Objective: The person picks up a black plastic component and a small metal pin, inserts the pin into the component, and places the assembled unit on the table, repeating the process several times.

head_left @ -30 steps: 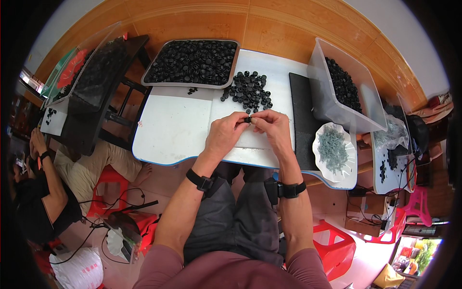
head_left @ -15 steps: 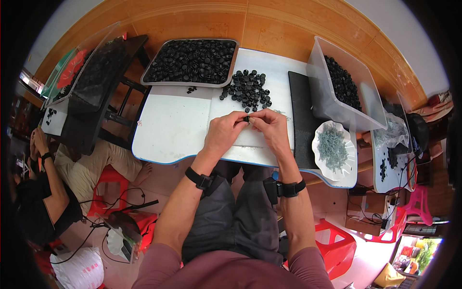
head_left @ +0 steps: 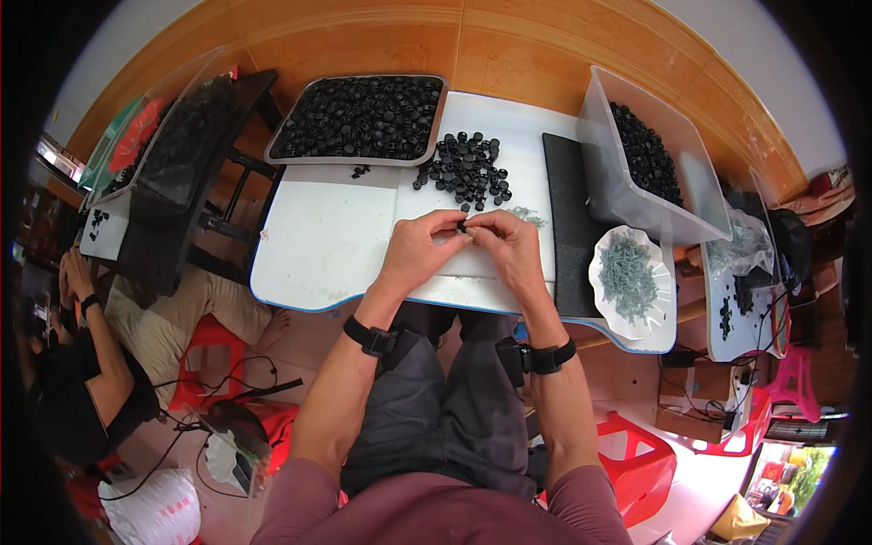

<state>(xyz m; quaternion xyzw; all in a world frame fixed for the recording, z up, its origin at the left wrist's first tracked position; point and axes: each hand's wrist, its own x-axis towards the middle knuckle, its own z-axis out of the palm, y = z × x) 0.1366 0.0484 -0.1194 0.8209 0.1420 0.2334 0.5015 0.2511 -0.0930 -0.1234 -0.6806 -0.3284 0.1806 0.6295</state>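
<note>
Over the white table [head_left: 318, 245], my left hand [head_left: 422, 250] pinches a small black round cap [head_left: 461, 226] between thumb and fingertips. My right hand [head_left: 510, 250] meets it there, thumb and forefinger pressed together at the cap's side. Whether the right fingers also hold some tiny piece is too small to tell. Just beyond my fingertips lies a loose heap of black caps [head_left: 468, 168]. A few grey-green slivers [head_left: 527, 215] are scattered beside my right hand.
A metal tray [head_left: 442, 118] full of black caps stands back left. On the right are a black mat [head_left: 570, 218], a clear plastic bin [head_left: 695, 195] with black parts and a white scalloped dish [head_left: 647, 329] of grey-green slivers. Another person's arm [head_left: 104, 363] shows far left.
My fingers have shifted slightly around the black cap, and the right fingertips now cover more of it. The heap, tray and dish look the same.
</note>
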